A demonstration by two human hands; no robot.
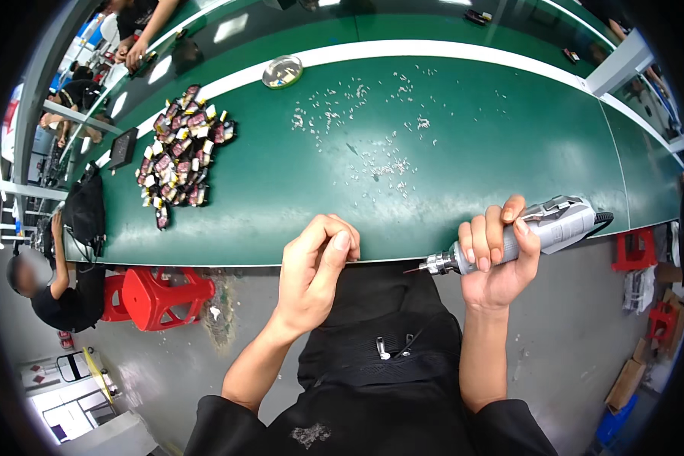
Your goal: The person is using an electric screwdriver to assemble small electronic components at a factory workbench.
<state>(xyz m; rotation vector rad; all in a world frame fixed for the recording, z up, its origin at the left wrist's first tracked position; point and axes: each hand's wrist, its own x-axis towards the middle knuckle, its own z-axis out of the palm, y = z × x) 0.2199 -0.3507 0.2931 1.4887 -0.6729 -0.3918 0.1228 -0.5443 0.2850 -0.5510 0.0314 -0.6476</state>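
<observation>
My right hand [498, 258] is wrapped round a grey electric screwdriver [558, 226], held over the table's near edge. Its thin bit points left toward my other hand. My left hand [317, 266] is curled, the thumb pressed against the bent fingers; whatever may be inside them is hidden. The tool's tip and my left hand are apart. Farther off on the green table [479, 152], many small whitish bits [391, 167] lie scattered. To the left is a heap of small black-and-pink parts [178, 156] with white and yellow pieces on them.
A round clear dish [283, 72] with small pale pieces stands near the table's far white strip. A black box [122, 148] and a black bag [84, 209] sit at the left end. Red stools [163, 296] stand below. Another person [61, 292] is at the left.
</observation>
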